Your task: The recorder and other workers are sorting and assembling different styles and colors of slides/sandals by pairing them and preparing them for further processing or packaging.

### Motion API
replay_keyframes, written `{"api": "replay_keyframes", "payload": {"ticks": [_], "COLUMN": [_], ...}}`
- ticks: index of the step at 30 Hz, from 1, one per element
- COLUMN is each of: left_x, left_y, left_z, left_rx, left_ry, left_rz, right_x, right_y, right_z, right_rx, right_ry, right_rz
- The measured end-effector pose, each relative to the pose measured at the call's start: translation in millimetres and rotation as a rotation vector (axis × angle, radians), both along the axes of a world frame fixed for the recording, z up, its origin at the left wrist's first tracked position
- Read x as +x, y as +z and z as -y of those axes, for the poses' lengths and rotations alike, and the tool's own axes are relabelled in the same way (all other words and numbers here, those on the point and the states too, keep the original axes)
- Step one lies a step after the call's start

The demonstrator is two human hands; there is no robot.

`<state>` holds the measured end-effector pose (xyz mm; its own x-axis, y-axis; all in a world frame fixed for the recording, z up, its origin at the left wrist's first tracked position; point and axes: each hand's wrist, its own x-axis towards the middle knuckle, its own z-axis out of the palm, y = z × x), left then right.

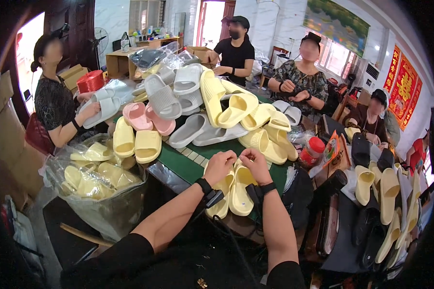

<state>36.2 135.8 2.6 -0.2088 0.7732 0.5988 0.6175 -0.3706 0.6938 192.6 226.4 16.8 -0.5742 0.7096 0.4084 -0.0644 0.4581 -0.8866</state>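
Observation:
A pair of pale yellow slide slippers (pixel 241 196) lies side by side at the near edge of the table, toes pointing away from me. Over their far end, my left hand (pixel 220 165) is bent with thumb and fingertips pinched together. Close to its right, my right hand (pixel 255 164) makes a similar pinch. Whatever sits between the fingertips is too small to make out. Just beyond my hands rises a heap of slippers, with yellow slippers (pixel 263 146) nearest, grey slippers (pixel 190 131) behind to the left and pink slippers (pixel 150 118) farther left.
A clear bag of yellow slippers (pixel 89 180) stands at the left. Beside the heap on the right is a red-lidded jar (pixel 312 150). More slippers (pixel 389 190) crowd a rack at the right. Several people work around the green-topped table (pixel 171 166); one at the left holds grey slippers (pixel 103 111).

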Motion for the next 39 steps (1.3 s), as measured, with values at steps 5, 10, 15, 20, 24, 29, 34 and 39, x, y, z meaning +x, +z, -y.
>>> {"api": "replay_keyframes", "payload": {"ticks": [5, 10, 15, 20, 24, 29, 34, 39], "left_x": [-3, -2, -4, -4, -7, 6, 7, 5], "left_y": [-4, -4, -9, -10, -8, 4, 9, 34], "left_z": [-2, -1, -4, -4, -4, -1, 8, -1], "left_rx": [0.001, 0.031, 0.042, 0.045, 0.021, 0.006, -0.068, -0.351], "left_ry": [-0.001, 0.029, 0.044, 0.046, 0.051, -0.028, -0.085, -0.188], "left_rz": [0.022, -0.001, -0.027, -0.035, -0.036, -0.140, -0.419, -0.531], "right_x": [-2, -1, 0, -1, -2, 1, 7, 26], "right_y": [4, 6, 5, 3, 10, 8, -2, -26], "right_z": [4, 5, 4, 5, 7, 1, -19, -37], "right_rx": [-0.032, -0.041, 0.008, 0.075, 0.101, 0.054, 0.012, -0.064], "right_ry": [0.016, 0.044, 0.041, 0.025, 0.028, -0.077, -0.283, -0.360], "right_rz": [0.026, 0.029, 0.071, 0.108, 0.180, 0.000, -0.095, 0.154]}}
